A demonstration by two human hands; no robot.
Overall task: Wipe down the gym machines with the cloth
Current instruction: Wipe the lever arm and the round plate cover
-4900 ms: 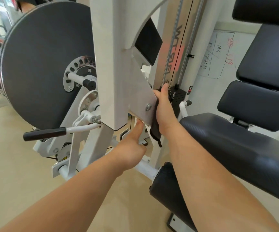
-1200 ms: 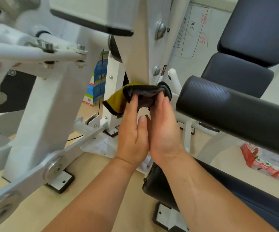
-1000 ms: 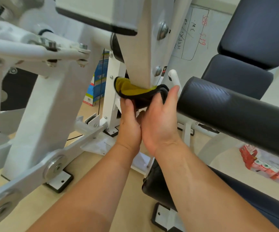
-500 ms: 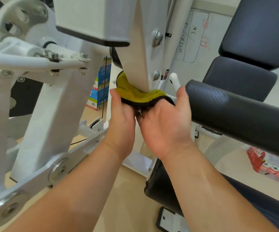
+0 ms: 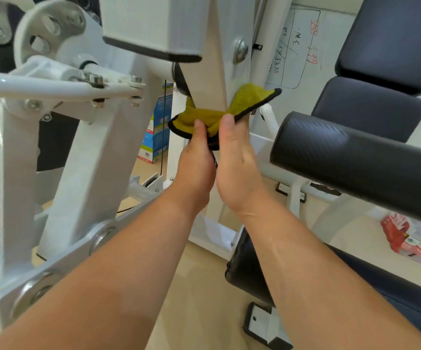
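Bright, even light, with soft sheen on the white frame (image 5: pixel 95 157) and roller pad (image 5: pixel 350 157); lower left edge smears with blur, and wide-angle distortion bends lines toward the edges

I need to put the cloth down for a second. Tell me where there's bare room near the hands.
The beige floor between the forearms is bare, bordered by the white base plate and dark roller pad. The long roller top is free too. Around the white post, both hands and the cloth crowd it.
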